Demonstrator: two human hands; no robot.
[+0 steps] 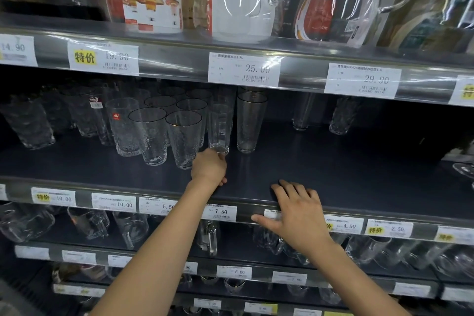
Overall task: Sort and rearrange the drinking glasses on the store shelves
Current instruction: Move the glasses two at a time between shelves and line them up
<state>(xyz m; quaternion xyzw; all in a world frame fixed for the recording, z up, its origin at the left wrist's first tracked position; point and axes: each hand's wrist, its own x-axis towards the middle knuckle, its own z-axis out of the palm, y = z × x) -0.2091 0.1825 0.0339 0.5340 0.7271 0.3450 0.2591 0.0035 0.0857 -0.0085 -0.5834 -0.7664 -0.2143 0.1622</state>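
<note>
Left hand [209,168]: curled round the base of a tall, clear, straight-sided glass tumbler [219,120], which stands upright on the dark matte metal shelf [333,167].
Right hand [298,210]: empty, with fingers spread flat on the shelf's front edge.
Neighbours: hammered, tapered clear glasses [183,136] stand just left of the tumbler.

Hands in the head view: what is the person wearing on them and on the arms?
Nothing that shows. The left hand and the right hand are bare, with no gloves, no visible rings, and no watch or bracelet at either wrist. No sleeve appears down to the frame's bottom edge.
</note>
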